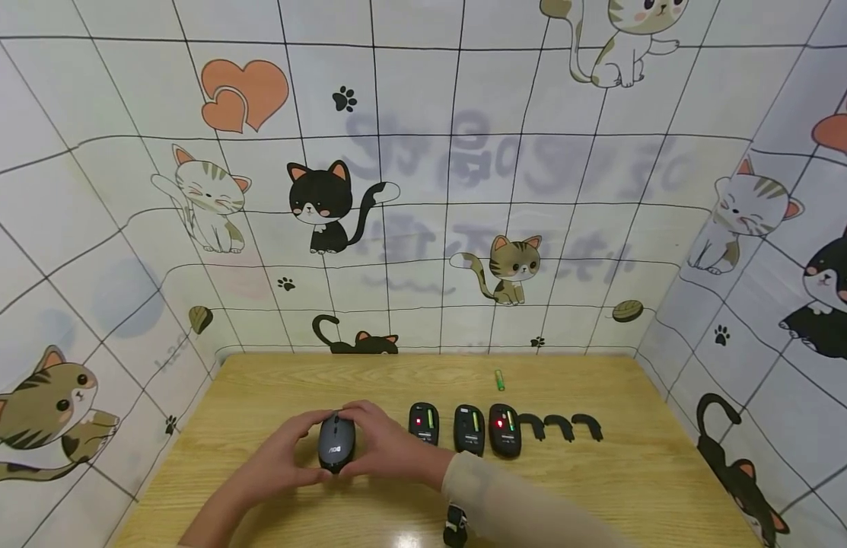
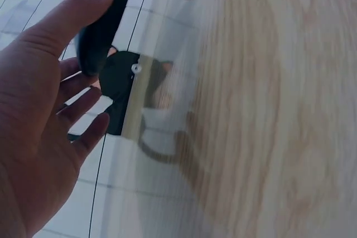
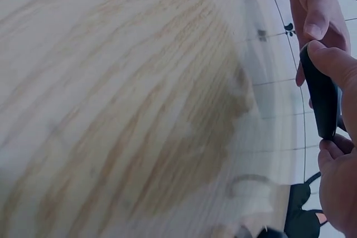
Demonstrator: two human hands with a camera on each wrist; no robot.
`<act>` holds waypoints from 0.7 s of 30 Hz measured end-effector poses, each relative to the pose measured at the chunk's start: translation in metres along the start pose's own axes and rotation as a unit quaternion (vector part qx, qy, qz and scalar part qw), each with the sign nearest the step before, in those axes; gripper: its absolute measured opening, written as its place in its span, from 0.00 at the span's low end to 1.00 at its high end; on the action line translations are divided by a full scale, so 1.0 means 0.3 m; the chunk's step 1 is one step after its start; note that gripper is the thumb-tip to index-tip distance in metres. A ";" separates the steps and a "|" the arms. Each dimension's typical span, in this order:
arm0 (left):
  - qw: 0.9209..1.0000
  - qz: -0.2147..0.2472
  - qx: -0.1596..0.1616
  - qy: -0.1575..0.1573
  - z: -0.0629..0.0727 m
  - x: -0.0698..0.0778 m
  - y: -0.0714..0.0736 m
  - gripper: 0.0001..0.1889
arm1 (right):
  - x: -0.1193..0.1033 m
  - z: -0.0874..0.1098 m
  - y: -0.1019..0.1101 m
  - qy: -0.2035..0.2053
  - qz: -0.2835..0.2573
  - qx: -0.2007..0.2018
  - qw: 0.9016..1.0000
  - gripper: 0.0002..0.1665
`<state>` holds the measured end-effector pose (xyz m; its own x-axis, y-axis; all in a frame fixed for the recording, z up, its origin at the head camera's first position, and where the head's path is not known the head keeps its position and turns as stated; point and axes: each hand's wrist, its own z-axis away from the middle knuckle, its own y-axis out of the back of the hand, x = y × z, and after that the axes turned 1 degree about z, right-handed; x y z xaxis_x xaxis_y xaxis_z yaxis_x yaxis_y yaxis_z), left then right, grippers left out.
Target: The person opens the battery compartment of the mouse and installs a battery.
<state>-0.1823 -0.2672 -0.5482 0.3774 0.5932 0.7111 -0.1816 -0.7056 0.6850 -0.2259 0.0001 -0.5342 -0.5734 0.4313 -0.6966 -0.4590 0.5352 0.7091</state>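
Both hands grip one dark computer mouse (image 1: 336,444) at the left of the table, its top with buttons and a pale logo facing up. My left hand (image 1: 275,457) holds its left side, thumb at the near end and fingers at the far end. On the opposite side, my right hand (image 1: 389,449) pinches it the same way. The left wrist view shows the mouse (image 2: 101,32) edge-on, held up over the wooden surface, with the left thumb across it. In the right wrist view the right thumb presses its upper end.
Right of the hands lie three uncovered mice (image 1: 424,423) (image 1: 469,430) (image 1: 505,431), each with a green battery showing; two glow red. Beyond them rest three black curved covers (image 1: 533,426) (image 1: 558,428) (image 1: 587,427). A loose green battery (image 1: 500,380) lies near the table's back edge.
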 end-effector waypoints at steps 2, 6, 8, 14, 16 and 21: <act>1.000 0.003 0.004 -0.010 -0.010 0.011 -0.014 0.49 | 0.010 0.018 0.016 -0.001 -0.009 0.003 1.000 0.55; 1.000 -0.001 0.014 -0.028 -0.032 0.031 -0.047 0.49 | 0.028 0.053 0.050 -0.003 -0.012 0.009 1.000 0.55; 0.999 -0.002 0.019 -0.033 -0.044 0.042 -0.063 0.50 | 0.034 0.071 0.069 -0.006 -0.012 0.011 1.000 0.56; 0.999 0.008 0.027 -0.042 -0.080 0.089 -0.106 0.51 | 0.043 0.123 0.130 -0.007 -0.016 0.013 1.000 0.56; 0.998 0.013 0.029 -0.044 -0.093 0.103 -0.120 0.51 | 0.048 0.142 0.151 -0.008 -0.023 0.013 1.000 0.56; 0.998 0.021 0.025 -0.059 -0.128 0.134 -0.160 0.51 | 0.071 0.195 0.189 -0.017 -0.033 0.020 0.999 0.56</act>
<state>-0.1934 -0.1946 -0.5465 0.4746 0.5162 0.7130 -0.1539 -0.7489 0.6446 -0.2245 0.0821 -0.5153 -0.5195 0.4177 -0.7454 -0.4669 0.5918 0.6571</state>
